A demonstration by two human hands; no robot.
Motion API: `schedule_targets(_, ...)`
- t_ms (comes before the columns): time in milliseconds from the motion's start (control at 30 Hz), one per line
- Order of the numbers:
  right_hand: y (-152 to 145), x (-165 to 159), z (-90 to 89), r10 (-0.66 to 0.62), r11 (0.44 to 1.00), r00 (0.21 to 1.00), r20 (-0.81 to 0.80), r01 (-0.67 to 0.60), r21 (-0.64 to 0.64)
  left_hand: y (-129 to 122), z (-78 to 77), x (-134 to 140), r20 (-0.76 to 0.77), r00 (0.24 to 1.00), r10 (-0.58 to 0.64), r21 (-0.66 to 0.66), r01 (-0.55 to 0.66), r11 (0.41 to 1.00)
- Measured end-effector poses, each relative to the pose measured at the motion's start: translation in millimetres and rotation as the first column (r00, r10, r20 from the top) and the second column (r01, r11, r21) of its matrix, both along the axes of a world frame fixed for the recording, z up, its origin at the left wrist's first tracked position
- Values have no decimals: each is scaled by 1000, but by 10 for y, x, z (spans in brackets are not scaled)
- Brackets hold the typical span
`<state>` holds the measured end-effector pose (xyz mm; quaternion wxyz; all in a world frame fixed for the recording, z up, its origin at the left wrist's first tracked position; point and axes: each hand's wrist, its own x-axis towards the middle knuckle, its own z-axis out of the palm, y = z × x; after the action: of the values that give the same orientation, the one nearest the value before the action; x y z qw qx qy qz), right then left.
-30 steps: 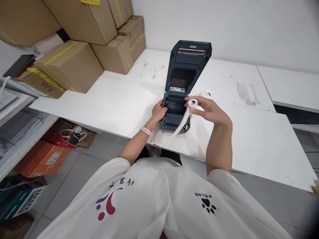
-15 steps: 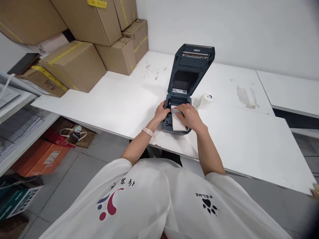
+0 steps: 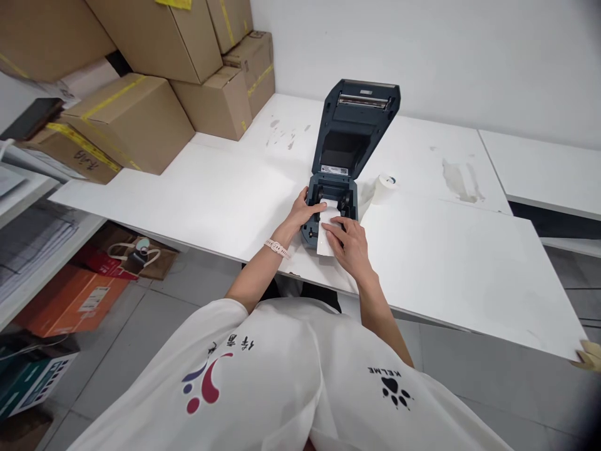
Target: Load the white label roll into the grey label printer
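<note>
A dark blue label printer (image 3: 307, 230) stands on the white table with its lid (image 3: 350, 113) raised. From inside it a white strip of label paper (image 3: 327, 241) runs out over the front edge. My left hand (image 3: 300, 210) grips the printer's left wall, its thumb stretched over the strip. My right hand (image 3: 350, 244) holds the strip at its right side, thumb and fingers bent close together on the paper. Right of the printer lies a white paper roll (image 3: 385, 188) on its own, apart from both hands.
Cardboard boxes (image 3: 126, 125) with yellow tape are stacked at the table's left back. The table's front edge (image 3: 211, 255) runs close to my body. At the lower left are a shelf (image 3: 84, 235) and an orange box (image 3: 79, 304) on the floor. A white wall is behind.
My right hand has moved back toward me and down, and the paper strip now reaches past the printer's front. The left thumb has come over the strip. The view has shifted slightly.
</note>
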<state>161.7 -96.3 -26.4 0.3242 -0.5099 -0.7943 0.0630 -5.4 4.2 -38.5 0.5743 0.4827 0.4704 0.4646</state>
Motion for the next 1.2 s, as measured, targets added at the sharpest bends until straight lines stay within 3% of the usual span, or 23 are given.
schedule_targets(300,-6,16,4,13,1000,1000,12,-13,7,10,-44,-10,12,1000,3,-4,-3,1000)
schedule_targets(500,-9,-14,12,-2,1000,1000,4,2,3,1,45,-7,-19,1000,8,-15,-8,1000)
schedule_targets(600,-46,-3,15,24,999,998,-57,-25,-31,-182,82,-12,-139,989,57,-6,-59,998)
schedule_targets(700,16,118,102,93,992,958,-272,-112,-55,-532,69,-43,-219,975,45,-4,-47,999)
schedule_targets(800,370,325,371,11,999,881,-473,5,34,-849,60,-94,-168,985,-31,-52,22,998)
schedule_targets(900,1046,474,793,-105,986,846,-522,156,55,-971,99,-123,-154,986,-64,-91,50,995)
schedule_targets(967,1550,494,1065,-134,989,806,-577,143,-31,-969,127,-120,-151,987,-62,-101,47,994)
schedule_targets(1033,1945,471,1255,-134,982,767,-627,20,-186,-951,138,-109,-130,990,-54,-92,43,995)
schedule_targets(1100,2120,443,1327,-109,965,747,-656,-79,-251,-943,129,-114,-91,994,-62,-81,54,995)
schedule_targets(1200,1878,432,1207,-42,984,754,-655,-81,-156,-936,97,-190,-47,995,-83,-116,77,990)
